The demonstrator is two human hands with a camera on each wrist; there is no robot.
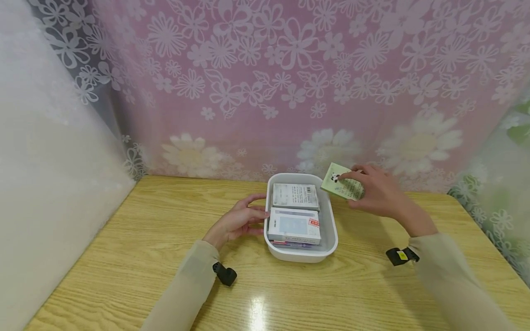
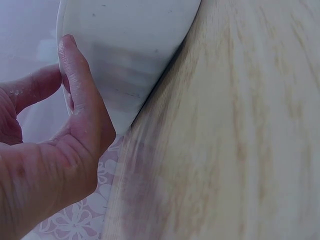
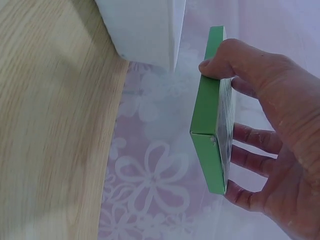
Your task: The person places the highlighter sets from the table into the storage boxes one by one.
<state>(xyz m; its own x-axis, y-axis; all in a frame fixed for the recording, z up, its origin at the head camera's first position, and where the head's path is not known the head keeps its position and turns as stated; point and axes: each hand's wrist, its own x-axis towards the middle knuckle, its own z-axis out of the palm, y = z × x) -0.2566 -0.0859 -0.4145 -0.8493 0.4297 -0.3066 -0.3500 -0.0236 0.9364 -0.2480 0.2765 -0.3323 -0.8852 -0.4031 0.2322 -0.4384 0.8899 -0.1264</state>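
My left hand (image 1: 240, 218) grips the left side of a white plastic bin (image 1: 330, 230), with its digits at the rim and outer wall (image 2: 130, 55). To the right of the bin, my right hand (image 1: 374, 191) holds a small flat green box (image 1: 340, 183) with a panda picture, tilted and raised off the table. The right wrist view shows the thumb on one narrow edge of the green box (image 3: 206, 110) and the other fingers on its far side. Inside the bin lie a grey-white printed box (image 1: 295, 195) and a white box with a red stamp (image 1: 295, 225).
Under the white box, a purple-edged item (image 1: 296, 245) shows partly. The bin stands on a wood-grain table (image 1: 248, 294) near its back edge. A pink flowered curtain (image 1: 256, 92) hangs behind. Each wrist wears a black strap-on camera (image 1: 225, 274).
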